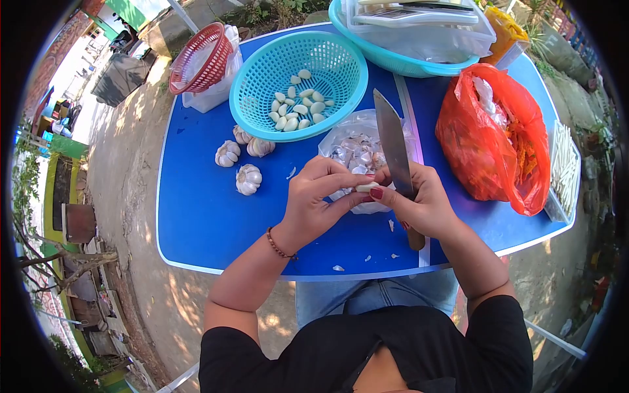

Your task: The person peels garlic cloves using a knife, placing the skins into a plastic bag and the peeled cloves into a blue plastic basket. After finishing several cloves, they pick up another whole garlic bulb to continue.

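1. We see the left hand [313, 196] bent at the wrist, its fingers curled and closed around a garlic clove [367, 187], which it pinches with fingertips and thumb. A bead bracelet [278, 247] sits on this wrist.
2. The right hand [422, 203] is closed around the handle of a knife [393, 147]; the thumb presses on the same clove. The blade points up and away from the body, toward the far edge of the table [203, 216].
3. The clove is held in the air between both hands, above the near half of the table, just over a clear plastic bag [357, 141] full of garlic skins.
4. Three whole garlic bulbs [248, 179] and part of a fourth lie on the blue table, left of the hands, near the teal basket.
5. One teal basket [298, 82] stands toward the far edge; inside it are peeled cloves [298, 108], about seventeen, though we cannot count them exactly.
6. One red basket [198, 57] is at the far left corner, resting on a clear container.
7. One larger teal bowl [393, 59] with a clear plastic box [419, 29] is at the far edge.
8. One orange-red plastic bag [495, 141] lies at the right edge of the table, with a box of white sticks [563, 167] beside it.
9. A few small skin scraps [338, 268] lie along the near edge.
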`<action>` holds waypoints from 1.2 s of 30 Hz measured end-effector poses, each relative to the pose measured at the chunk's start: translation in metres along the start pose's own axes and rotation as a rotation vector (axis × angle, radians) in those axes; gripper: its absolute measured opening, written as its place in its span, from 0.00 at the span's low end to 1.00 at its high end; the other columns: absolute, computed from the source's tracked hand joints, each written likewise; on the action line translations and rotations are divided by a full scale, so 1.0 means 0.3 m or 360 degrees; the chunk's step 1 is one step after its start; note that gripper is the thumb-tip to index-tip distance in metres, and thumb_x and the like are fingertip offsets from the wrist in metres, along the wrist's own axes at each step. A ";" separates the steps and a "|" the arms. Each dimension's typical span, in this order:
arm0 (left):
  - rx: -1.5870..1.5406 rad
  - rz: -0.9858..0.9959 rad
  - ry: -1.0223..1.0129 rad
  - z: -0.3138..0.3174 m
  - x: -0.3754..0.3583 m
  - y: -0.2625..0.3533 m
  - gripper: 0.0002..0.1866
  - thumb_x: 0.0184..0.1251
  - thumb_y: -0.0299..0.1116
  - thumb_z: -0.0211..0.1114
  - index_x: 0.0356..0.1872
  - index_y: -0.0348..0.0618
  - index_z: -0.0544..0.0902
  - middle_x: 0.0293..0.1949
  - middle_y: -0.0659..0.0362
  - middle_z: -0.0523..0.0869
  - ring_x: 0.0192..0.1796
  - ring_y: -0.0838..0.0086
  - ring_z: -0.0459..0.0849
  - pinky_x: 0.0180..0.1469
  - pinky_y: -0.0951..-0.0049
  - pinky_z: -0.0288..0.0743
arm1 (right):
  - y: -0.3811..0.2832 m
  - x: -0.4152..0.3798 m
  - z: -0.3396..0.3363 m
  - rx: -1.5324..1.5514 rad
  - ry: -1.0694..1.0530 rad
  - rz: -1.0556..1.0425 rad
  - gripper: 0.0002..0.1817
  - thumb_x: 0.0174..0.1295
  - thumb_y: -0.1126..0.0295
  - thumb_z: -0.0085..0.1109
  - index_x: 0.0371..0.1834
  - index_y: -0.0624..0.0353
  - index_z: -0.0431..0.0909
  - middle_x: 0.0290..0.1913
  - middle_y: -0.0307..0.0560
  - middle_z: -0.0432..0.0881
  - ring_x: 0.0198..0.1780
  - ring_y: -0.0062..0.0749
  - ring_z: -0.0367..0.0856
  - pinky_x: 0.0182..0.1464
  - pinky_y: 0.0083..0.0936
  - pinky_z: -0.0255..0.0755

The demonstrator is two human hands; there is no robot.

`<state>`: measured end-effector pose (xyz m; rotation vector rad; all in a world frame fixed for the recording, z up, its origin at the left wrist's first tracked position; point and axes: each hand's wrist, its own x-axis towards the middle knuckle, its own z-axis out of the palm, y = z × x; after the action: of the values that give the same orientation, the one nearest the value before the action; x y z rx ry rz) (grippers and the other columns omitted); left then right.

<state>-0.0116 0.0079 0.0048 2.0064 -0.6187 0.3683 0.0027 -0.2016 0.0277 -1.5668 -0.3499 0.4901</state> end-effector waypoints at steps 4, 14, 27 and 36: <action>-0.0129 -0.0065 0.0106 0.014 0.013 0.041 0.17 0.47 0.29 0.75 0.42 0.47 0.87 0.31 0.60 0.84 0.35 0.72 0.82 0.36 0.76 0.75 | -0.003 0.001 0.003 0.0098 0.0090 0.0012 0.08 0.62 0.71 0.61 0.40 0.63 0.77 0.25 0.38 0.78 0.18 0.11 0.71 0.19 0.13 0.64; 0.0310 0.0247 0.0196 0.008 0.022 0.002 0.14 0.49 0.22 0.72 0.40 0.41 0.86 0.32 0.59 0.88 0.33 0.72 0.85 0.43 0.72 0.78 | 0.004 0.010 -0.012 0.0309 0.0270 -0.0115 0.09 0.63 0.71 0.59 0.39 0.66 0.76 0.26 0.39 0.78 0.15 0.12 0.69 0.17 0.13 0.61; -0.0041 -0.0055 0.0226 -0.015 0.009 0.037 0.10 0.52 0.24 0.72 0.37 0.39 0.85 0.32 0.56 0.86 0.29 0.76 0.85 0.37 0.78 0.80 | -0.011 0.015 0.026 -0.0347 0.0429 -0.0350 0.07 0.62 0.72 0.61 0.37 0.64 0.78 0.23 0.34 0.77 0.20 0.08 0.68 0.21 0.12 0.59; -0.0238 -0.0006 0.0336 -0.035 0.015 -0.025 0.14 0.56 0.22 0.69 0.45 0.40 0.83 0.36 0.55 0.87 0.34 0.76 0.86 0.35 0.79 0.80 | -0.063 0.088 0.090 -0.0602 0.0327 -0.0496 0.05 0.60 0.75 0.61 0.35 0.66 0.76 0.24 0.41 0.79 0.22 0.13 0.72 0.23 0.17 0.63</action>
<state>-0.0037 0.0188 0.0067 1.7980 -0.4952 0.5093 0.0130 -0.1641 0.0437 -1.8666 -0.5400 0.0172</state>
